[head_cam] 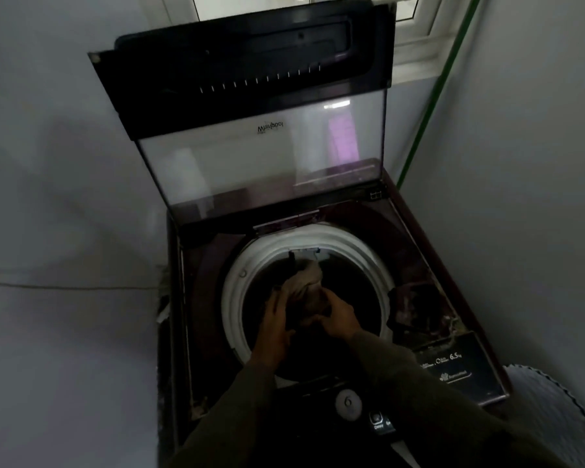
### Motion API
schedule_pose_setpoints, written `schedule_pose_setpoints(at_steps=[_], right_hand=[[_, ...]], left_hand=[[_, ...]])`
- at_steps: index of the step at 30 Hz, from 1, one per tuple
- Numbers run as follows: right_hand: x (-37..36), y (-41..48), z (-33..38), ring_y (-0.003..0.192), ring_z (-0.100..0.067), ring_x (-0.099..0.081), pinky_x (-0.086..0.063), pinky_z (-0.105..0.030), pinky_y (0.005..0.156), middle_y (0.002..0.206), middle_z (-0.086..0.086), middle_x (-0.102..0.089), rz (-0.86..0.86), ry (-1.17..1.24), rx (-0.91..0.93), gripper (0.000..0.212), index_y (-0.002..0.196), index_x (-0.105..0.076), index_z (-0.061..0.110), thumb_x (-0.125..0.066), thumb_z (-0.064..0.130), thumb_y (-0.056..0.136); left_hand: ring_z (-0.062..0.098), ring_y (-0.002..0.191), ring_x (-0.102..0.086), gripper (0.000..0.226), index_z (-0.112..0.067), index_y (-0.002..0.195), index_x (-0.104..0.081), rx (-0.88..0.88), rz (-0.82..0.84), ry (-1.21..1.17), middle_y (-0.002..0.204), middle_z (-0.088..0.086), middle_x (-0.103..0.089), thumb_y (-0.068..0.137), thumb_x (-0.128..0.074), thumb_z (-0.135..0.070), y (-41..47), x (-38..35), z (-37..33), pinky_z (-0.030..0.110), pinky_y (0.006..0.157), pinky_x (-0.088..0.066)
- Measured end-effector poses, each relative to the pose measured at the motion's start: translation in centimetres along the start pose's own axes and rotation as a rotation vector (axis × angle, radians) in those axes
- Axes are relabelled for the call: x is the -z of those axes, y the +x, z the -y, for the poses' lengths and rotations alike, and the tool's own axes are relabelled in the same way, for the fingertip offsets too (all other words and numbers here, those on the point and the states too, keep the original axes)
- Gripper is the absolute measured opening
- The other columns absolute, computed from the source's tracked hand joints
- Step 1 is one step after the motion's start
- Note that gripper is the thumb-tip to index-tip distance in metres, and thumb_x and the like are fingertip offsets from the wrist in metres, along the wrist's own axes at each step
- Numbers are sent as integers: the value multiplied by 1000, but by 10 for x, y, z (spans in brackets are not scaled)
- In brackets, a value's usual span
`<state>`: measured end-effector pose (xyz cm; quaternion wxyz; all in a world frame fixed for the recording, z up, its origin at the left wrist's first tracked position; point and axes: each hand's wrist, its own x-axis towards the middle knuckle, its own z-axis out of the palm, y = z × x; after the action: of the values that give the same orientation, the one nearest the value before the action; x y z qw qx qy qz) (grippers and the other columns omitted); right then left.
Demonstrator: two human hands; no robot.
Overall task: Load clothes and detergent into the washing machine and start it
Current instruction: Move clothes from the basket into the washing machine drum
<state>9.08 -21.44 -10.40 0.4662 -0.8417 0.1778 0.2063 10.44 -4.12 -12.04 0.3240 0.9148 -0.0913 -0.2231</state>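
Note:
A dark top-loading washing machine (210, 298) stands in a corner with its glass lid (250, 157) raised upright. Its white drum rim (237, 292) rings a dark tub. Both my hands reach into the tub over the front edge. My left hand (276, 329) and my right hand (338, 319) grip a bundle of clothes (306, 282), beige and dark fabric, held just inside the opening. The bottom of the drum is too dark to make out. No detergent is visible.
The control panel with a round dial (348, 403) and buttons lies at the near edge under my arms. Grey walls close in on both sides. A green hose (429, 106) runs down the right wall. A pale ribbed object (547, 400) sits at the right.

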Motion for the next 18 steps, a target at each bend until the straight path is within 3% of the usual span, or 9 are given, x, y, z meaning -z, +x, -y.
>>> schedule_pose_setpoints(at_steps=[3,7,11,15,18], right_hand=[[-6,0,-2,133,-30,-46,-32,-30,110,144,-15,-49,37,-152,-6,62,149,-36,12,-60,11,91],[-9,4,-3,136,-33,-41,-32,-34,113,147,-16,-42,94,-271,-27,57,147,-40,14,-56,15,92],[0,-8,-3,142,-36,-29,-31,-42,115,156,-18,-25,103,-433,-36,59,151,-32,18,-53,27,97],[15,-31,2,151,-36,2,-16,-50,120,164,-15,-3,-107,-632,12,58,152,-28,17,-48,31,100],[27,-53,8,150,-34,12,-7,-52,120,164,-13,2,-278,-707,59,60,154,-24,17,-44,36,101]], left_hand=[[25,153,-11,87,-13,157,-12,-102,92,138,164,12,-8,88,-64,-6,2,1,10,30,123,-18],[27,153,-6,86,-14,158,-5,-127,169,240,164,16,-1,93,-61,-16,0,1,20,31,123,-17],[30,154,-2,81,-17,158,-3,-204,165,348,165,15,1,97,-55,-29,-6,4,18,37,123,-19],[28,154,3,72,-19,159,-4,-317,108,450,166,12,1,102,-43,-40,-9,11,-2,42,124,-12],[26,154,5,65,-19,159,-5,-409,45,502,167,9,0,105,-34,-41,-12,16,-28,44,125,-8]])
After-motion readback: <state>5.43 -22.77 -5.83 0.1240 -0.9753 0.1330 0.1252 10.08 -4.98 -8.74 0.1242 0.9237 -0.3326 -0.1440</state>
